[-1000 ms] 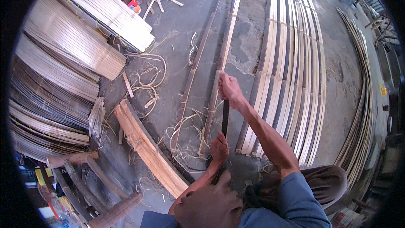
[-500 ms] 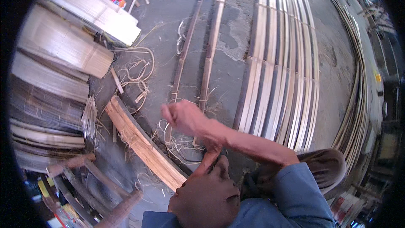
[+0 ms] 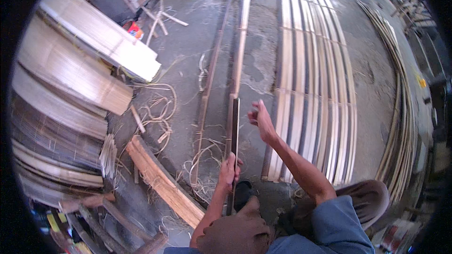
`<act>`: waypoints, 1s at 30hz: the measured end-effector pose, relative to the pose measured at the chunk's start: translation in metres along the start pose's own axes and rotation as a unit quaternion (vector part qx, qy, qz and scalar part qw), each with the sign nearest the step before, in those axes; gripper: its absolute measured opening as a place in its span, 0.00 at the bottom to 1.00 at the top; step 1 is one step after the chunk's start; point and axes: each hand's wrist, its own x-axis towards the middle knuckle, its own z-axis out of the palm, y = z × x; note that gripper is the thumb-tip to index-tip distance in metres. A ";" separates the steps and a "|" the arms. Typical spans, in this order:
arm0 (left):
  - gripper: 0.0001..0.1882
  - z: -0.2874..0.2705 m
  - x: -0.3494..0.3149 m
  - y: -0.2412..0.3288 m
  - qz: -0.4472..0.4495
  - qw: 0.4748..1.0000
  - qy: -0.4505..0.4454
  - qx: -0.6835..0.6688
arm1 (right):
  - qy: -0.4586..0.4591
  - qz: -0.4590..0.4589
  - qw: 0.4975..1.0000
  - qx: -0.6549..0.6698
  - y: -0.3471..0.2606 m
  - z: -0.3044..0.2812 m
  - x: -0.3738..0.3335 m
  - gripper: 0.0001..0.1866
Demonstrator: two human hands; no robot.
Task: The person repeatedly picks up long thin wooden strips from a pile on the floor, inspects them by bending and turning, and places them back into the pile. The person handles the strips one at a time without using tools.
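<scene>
My left hand (image 3: 228, 171) is closed around a long, flat dark strip with a pale edge (image 3: 235, 127). The strip stands nearly lengthwise before me, its lower end reaching down between my legs; what it is made of I cannot make out. To its right, my right hand (image 3: 260, 120) is raised in the air, fingers loosely bent and apart, nothing visible in them. Behind the strip a long split bamboo length (image 3: 239, 56) lies on the floor, with a thinner, darker one (image 3: 210, 84) to its left. Thin curled shavings (image 3: 193, 162) lie around their near ends.
Several pale bamboo slats (image 3: 301, 113) lie side by side on the right, a bundle of thin strips (image 3: 400, 94) beyond. On the left are stacked slat panels (image 3: 70, 68), a thick split log piece (image 3: 165, 181), coiled strands (image 3: 160, 113) and a wooden frame (image 3: 117, 221).
My right hand has swung from the left over to the right. My left hand, mostly hidden before, now shows farther forward with the dark strip in it. The view has shifted slightly.
</scene>
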 end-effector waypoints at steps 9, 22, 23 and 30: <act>0.27 -0.075 0.100 0.150 0.058 0.977 -0.109 -0.172 | -0.423 0.125 0.897 -0.039 0.113 0.086 -0.174 0.16; 0.26 -0.014 -0.098 -0.051 0.011 0.925 0.065 0.374 | 0.031 -0.138 0.909 -0.392 -0.028 0.043 0.044 0.19; 0.25 -0.014 -0.100 -0.065 0.015 0.924 0.099 0.369 | 0.007 -0.157 0.921 -0.357 -0.039 0.053 0.044 0.20; 0.19 -0.037 -0.048 0.051 0.002 0.998 -0.056 0.034 | -0.086 -0.206 0.940 -0.258 0.016 0.031 -0.029 0.30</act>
